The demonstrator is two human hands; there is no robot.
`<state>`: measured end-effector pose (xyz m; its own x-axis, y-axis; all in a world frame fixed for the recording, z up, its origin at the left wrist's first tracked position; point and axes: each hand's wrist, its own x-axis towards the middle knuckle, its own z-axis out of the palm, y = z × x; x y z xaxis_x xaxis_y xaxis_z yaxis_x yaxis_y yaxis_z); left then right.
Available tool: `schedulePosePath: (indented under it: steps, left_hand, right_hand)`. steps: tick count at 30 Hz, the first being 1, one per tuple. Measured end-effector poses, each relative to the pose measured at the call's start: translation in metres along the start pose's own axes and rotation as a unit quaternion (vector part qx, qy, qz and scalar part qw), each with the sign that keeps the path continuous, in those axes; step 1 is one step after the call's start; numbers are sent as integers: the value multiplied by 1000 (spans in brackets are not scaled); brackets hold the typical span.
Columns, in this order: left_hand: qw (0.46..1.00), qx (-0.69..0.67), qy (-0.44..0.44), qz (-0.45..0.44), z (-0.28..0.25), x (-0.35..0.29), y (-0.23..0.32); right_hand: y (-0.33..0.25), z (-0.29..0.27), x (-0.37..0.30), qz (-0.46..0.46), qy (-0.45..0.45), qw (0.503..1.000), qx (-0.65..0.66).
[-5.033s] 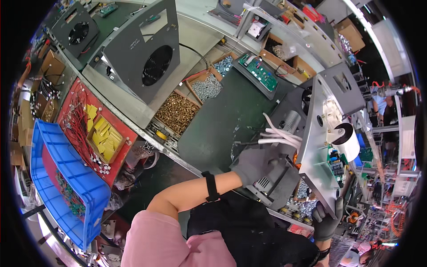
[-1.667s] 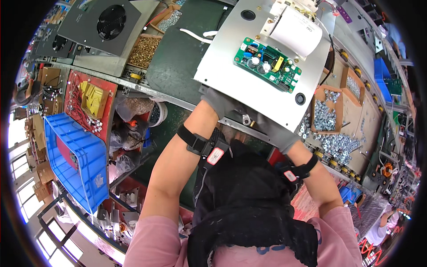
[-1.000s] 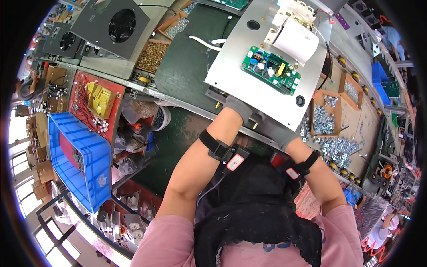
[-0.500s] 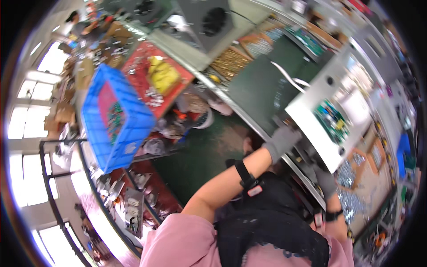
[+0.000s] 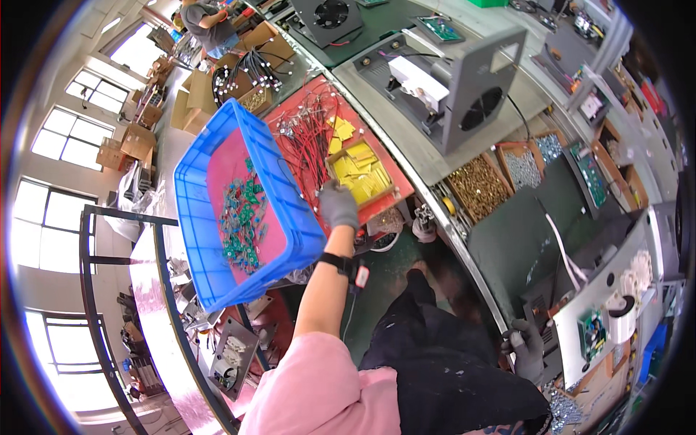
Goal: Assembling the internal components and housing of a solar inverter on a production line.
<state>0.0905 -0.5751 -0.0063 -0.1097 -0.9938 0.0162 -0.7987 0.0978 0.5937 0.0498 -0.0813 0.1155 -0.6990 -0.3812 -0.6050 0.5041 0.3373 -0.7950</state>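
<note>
My left hand (image 5: 338, 206), in a grey glove, reaches over the red board (image 5: 398, 199) at the near edge of a yellow box (image 5: 389, 172) of flat yellow pieces. Its fingers point away from me, partly hidden under the hand, and look open. A bundle of red wires (image 5: 304, 141) lies just beyond the fingertips. My right hand (image 5: 528, 348), gloved too, is at the bench edge beside a dark metal housing with a white panel (image 5: 570, 341). Its fingers are bent but apart, and I see nothing in them. The panel carries a green circuit board (image 5: 592, 335) and white cables.
A blue crate (image 5: 301, 250) with small green parts stands left of my left arm. Across the bench are a grey housing with a fan (image 5: 482, 109) and trays of brass screws (image 5: 478, 187) and silver screws (image 5: 522, 170). Another person (image 5: 206, 27) is at the far left.
My left hand has left the white-panelled housing and swung left to the red board. My right hand stays near the housing. The whole view has turned left.
</note>
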Motion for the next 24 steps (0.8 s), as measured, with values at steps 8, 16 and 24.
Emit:
schedulePosePath:
  steps: [8,16,24]
  left_hand:
    - [972,56,-79,-215,29,88,-43]
    - [994,-13,-72,-78,16,194,-120]
    - [762,-598,-51,244,-230,176,147]
  right_hand:
    - [-50,46,45,-85,36,996,-13]
    - [-73,71,73,-129,-18,991,8]
    - [-109,81,75,-183,-44,980,-58]
